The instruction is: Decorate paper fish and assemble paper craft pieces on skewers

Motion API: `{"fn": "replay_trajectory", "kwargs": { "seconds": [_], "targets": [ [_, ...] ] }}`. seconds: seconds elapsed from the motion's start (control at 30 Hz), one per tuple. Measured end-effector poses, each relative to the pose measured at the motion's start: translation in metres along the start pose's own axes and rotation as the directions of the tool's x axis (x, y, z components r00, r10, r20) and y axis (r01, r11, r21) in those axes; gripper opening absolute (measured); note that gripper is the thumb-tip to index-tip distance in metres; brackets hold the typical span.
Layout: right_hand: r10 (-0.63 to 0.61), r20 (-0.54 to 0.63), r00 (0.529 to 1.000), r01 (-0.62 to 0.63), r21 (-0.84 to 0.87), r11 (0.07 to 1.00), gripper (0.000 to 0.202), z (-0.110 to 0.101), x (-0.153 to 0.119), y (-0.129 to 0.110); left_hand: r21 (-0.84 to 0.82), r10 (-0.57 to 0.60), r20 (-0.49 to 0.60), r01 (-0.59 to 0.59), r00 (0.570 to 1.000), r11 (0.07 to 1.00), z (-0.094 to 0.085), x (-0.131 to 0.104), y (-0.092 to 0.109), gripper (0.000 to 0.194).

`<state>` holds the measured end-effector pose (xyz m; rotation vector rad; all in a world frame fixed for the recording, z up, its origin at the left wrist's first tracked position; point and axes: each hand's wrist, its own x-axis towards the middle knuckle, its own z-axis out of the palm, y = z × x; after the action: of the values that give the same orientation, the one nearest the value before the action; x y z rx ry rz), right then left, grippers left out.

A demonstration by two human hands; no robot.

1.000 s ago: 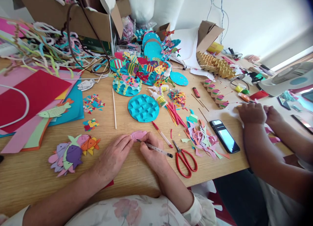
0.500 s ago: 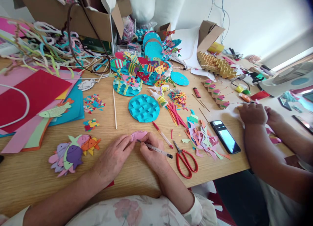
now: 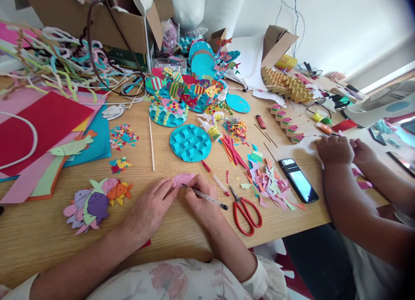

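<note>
A pink paper fish [image 3: 183,179] lies on the table between my hands, with rows of dark marks on it. The fingers of my left hand [image 3: 152,205] are closed together at its left edge, pressing it down. My right hand [image 3: 202,202] grips a clear gel pen [image 3: 210,199], its tip on the paper and its black end pointing right. To the left rests a pile of cut paper fish [image 3: 94,206] in purple, green, pink and orange. Red-handled scissors [image 3: 245,213] lie right of my right hand, and a red pen [image 3: 215,178] is just beyond it.
Past my hands sits a turquoise disc with paper loops [image 3: 190,143], near glue bottles [image 3: 212,129]. Paper scraps [image 3: 269,181] and a phone [image 3: 298,181] lie to the right, by a co-worker's forearms [image 3: 350,192]. Coloured sheets [image 3: 42,127] are stacked at left; decorated fish discs [image 3: 194,92] stand behind.
The view has shifted very slightly. My hands, the pen and the pink paper fish stay in almost the same place.
</note>
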<state>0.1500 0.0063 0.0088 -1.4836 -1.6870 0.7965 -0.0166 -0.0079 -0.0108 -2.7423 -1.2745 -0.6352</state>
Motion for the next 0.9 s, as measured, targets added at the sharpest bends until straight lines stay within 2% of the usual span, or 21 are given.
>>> {"fn": "replay_trajectory", "kwargs": {
  "seconds": [0.3,0.47,0.67,0.9],
  "targets": [
    [-0.019,-0.015,1.0,0.019,-0.03,0.999,0.008,-0.0002,-0.0003,-0.0001,0.021,0.005,-0.01,-0.005,1.0,1.0,-0.0001,0.0003,-0.0002,0.037],
    [0.024,-0.03,0.999,-0.022,0.075,0.997,0.006,0.0006,-0.0006,-0.0003,-0.003,-0.018,0.005,0.018,1.0,1.0,0.0025,-0.0017,-0.0004,0.038],
    [0.055,0.032,0.998,-0.057,0.08,0.995,0.006,0.0014,0.0008,-0.0016,-0.074,-0.04,0.011,0.041,0.999,0.996,0.003,-0.0018,-0.0004,0.037],
    [0.029,0.045,0.999,-0.032,0.073,0.997,0.007,0.0027,-0.0002,0.0017,-0.02,-0.005,0.006,0.006,1.0,1.0,0.0002,0.0,-0.0008,0.037]
  ]
}}
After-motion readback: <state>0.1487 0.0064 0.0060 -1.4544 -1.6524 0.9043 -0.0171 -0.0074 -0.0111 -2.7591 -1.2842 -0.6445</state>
